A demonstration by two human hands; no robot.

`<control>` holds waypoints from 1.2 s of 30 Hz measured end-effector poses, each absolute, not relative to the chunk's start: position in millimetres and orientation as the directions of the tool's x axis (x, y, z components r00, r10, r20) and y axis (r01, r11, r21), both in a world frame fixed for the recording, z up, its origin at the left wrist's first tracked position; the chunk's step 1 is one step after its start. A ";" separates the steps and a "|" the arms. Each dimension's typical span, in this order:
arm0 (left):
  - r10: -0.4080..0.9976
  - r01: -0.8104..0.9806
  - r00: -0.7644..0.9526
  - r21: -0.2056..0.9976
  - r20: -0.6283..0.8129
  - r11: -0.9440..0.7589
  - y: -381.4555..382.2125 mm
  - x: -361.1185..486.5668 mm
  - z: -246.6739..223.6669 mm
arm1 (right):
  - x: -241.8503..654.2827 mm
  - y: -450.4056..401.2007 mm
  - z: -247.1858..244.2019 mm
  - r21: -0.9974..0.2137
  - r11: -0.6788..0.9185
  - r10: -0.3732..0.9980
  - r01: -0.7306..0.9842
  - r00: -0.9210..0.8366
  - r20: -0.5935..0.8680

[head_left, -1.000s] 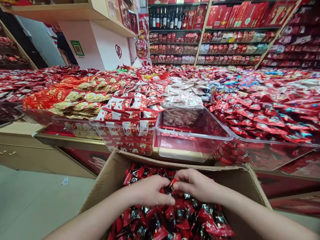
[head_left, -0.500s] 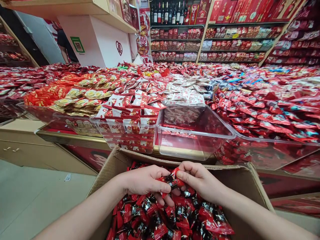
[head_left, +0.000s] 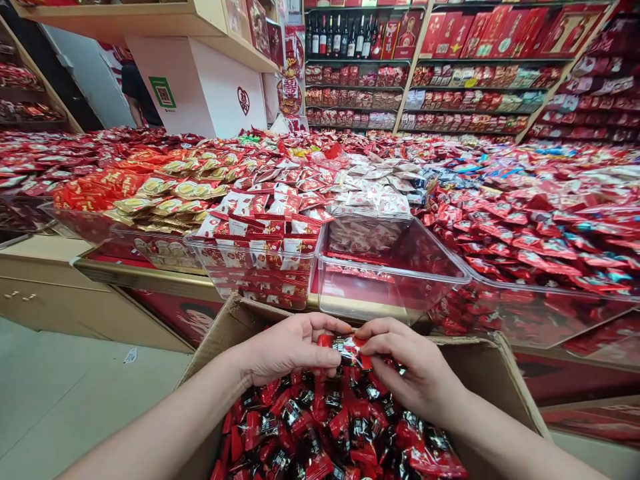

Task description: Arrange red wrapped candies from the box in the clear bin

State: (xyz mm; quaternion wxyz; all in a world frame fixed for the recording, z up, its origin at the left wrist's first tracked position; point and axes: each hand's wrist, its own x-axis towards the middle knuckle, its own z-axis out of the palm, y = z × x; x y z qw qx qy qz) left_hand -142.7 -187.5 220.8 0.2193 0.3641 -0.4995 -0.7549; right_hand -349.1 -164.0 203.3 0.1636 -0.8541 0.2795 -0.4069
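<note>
Above an open cardboard box (head_left: 517, 380), my left hand (head_left: 295, 347) pinches the left side of a small red and black wrapped candy (head_left: 345, 347). The fingers of my right hand (head_left: 413, 363) close on the candy's right end. Many similar red and black candies (head_left: 310, 427) fill the box below both hands. Just beyond the box stands a clear plastic bin (head_left: 395, 273) with a few red packets on its bottom and white packets at its back.
Left of that bin is one stacked with red and white packets (head_left: 255, 247). Gold packets (head_left: 175, 193) lie farther left, and a heap of red packets (head_left: 540, 240) is on the right. Bottles (head_left: 340, 40) line a back shelf. A person's dark sleeve (head_left: 134, 87) shows behind a white pillar.
Both hands have risen slightly with the candy, which is now turned more level. My right hand's fingers have shifted over its right end. The view has tilted up a little.
</note>
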 end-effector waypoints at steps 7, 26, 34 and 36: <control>-0.681 0.030 -0.677 0.913 -0.280 -0.406 -183.1 -146.0 215.7 | -348.9 -167.1 199.7 -0.258 -0.865 -0.486 -0.430 0.595 0.640; -0.522 -0.443 -0.735 0.889 -0.433 -0.113 -194.3 -130.5 193.0 | -354.4 -259.6 321.3 -0.287 -0.564 -0.825 -0.774 0.517 0.227; -0.553 -0.502 -0.706 0.863 -0.443 -0.050 -192.3 -128.3 193.5 | -308.2 -307.9 292.6 -0.253 -0.587 -0.741 -0.769 0.636 -0.214; -0.555 -0.514 -0.703 0.857 -0.445 -0.036 -191.6 -128.6 194.4 | -304.4 -305.9 284.3 -0.305 -0.579 -0.707 -0.756 0.652 -0.274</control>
